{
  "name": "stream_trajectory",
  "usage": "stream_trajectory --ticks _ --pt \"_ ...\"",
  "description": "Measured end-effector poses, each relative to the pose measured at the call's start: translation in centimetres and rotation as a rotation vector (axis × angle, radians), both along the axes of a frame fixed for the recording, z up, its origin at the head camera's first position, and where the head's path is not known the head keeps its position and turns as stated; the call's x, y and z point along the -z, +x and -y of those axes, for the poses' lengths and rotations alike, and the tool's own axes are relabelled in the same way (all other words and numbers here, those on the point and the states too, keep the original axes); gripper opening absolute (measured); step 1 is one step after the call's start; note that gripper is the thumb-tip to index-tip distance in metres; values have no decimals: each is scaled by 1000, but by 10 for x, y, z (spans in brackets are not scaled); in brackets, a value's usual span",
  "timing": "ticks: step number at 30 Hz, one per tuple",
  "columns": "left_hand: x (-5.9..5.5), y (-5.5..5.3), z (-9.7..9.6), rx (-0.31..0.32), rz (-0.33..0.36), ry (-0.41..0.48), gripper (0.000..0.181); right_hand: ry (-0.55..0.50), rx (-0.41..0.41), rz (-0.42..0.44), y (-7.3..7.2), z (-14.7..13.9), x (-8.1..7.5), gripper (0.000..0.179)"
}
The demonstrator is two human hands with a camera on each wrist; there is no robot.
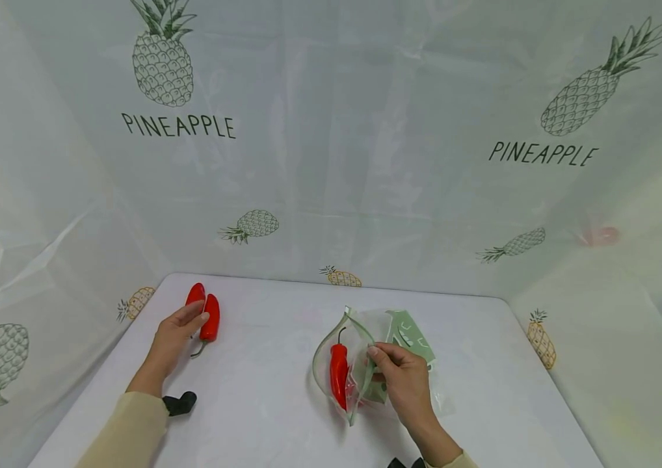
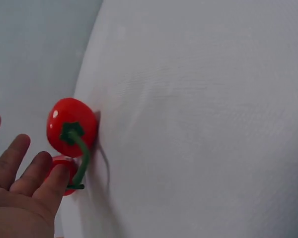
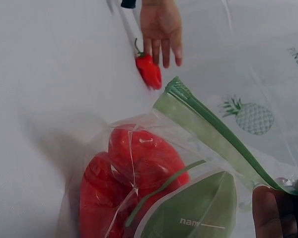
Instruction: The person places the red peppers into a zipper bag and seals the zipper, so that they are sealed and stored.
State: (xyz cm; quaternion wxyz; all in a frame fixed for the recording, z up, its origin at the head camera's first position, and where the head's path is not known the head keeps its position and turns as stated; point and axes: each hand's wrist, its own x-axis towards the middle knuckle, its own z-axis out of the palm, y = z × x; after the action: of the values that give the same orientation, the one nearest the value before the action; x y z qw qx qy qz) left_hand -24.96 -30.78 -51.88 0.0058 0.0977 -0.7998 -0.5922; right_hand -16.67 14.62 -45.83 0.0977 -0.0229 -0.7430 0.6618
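At the far left of the table, my left hand (image 1: 174,335) is right beside two red chili peppers. One red pepper (image 1: 211,318) lies nearer its fingertips, its green stem toward me; the other pepper (image 1: 195,293) is partly hidden behind the fingers. In the left wrist view the fingers (image 2: 52,188) are spread and fairly straight, not wrapped around either pepper. Near the middle, my right hand (image 1: 404,377) pinches the green zip edge of a clear zip bag (image 1: 320,344), whose mouth gapes. Inside it, a red pepper (image 1: 339,374) shows its stem; the right wrist view shows more red peppers (image 3: 149,158) through the plastic.
The white table (image 1: 261,364) is backed by a pale curtain (image 1: 354,162) printed with pineapples. A green label area (image 1: 410,335) is on the bag's far side. A black strap (image 1: 180,403) sits at my left wrist.
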Motion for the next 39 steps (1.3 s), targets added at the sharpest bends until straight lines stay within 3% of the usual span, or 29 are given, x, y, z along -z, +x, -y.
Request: stream_trajectory --ticks 5,16,25,29,34,39 --pt "5 -5 -6 25 23 -44 74 1 0 1 0 0 0 15" --pt "7 -12 -22 60 14 -307 61 15 3 11 1 0 1 16" --pt "5 -9 -32 175 -6 -358 48 20 8 9 1 0 2 16" --pt "1 -13 -29 188 11 -318 59 9 6 4 1 -1 2 16" --pt "-2 -24 -18 254 111 -228 88 -2 -1 1 2 -1 2 17" --pt "-10 -34 -16 324 183 -272 101 -11 -7 0 3 -2 1 17"
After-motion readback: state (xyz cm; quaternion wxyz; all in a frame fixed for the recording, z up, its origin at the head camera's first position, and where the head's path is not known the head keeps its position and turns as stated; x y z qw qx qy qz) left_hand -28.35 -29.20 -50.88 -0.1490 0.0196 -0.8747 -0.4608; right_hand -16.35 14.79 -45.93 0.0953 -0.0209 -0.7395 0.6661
